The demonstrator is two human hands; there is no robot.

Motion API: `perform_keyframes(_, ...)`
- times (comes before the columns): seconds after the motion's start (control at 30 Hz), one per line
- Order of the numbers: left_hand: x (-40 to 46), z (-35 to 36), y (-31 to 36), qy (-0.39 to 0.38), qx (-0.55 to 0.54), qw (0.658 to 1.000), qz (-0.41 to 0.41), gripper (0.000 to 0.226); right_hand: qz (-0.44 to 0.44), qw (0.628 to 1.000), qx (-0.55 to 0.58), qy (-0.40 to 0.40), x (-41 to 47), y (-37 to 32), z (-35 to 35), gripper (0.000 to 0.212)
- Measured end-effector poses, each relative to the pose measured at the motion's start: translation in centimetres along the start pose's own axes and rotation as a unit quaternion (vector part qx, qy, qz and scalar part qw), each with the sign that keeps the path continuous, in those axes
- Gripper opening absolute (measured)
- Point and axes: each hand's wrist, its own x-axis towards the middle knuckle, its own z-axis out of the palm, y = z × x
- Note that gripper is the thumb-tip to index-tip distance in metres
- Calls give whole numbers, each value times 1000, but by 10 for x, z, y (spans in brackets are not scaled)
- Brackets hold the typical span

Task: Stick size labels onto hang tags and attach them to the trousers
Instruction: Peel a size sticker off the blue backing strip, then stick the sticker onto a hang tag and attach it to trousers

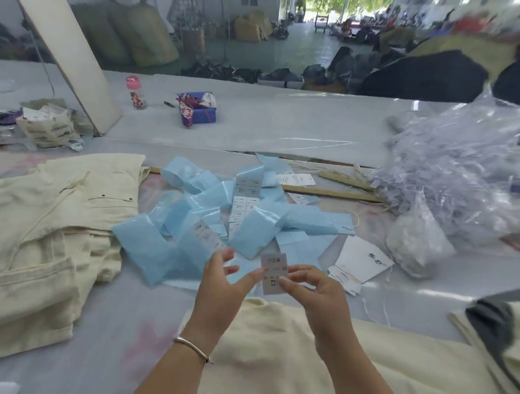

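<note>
left hand (223, 281): raised palm-inward, fingers spread and relaxed, thumb tip set against the size label (274, 273) (bracelet worn at the wrist) | right hand (314, 287): label pinched between thumb and forefinger | forearms: angled inward.

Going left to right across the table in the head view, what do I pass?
Stacked cream trousers → left hand → size label → right hand → white hang tags → clear plastic bag heap.
</note>
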Motion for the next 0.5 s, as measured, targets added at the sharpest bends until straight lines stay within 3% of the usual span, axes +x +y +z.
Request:
perform_keyframes(0.13,-13,60,2,-78,-17,996,-31,5,54,998,42,8,9,11,-58,6)
perform_keyframes(0.3,-8,117,2,-71,-18,997,-19,13,93,995,38,-11,31,33,-111,6)
perform_keyframes(0.37,-2,136,-1,-53,-37,997,-31,14,96,995,32,28,47,42,-129,4)
perform_keyframes(0.43,8,148,-4,-24,-73,996,-50,13,78,989,-47,114,73,54,-149,11)
perform_keyframes(0.5,19,158,-4,-8,-108,993,-43,8,51,960,-223,162,104,66,-168,25)
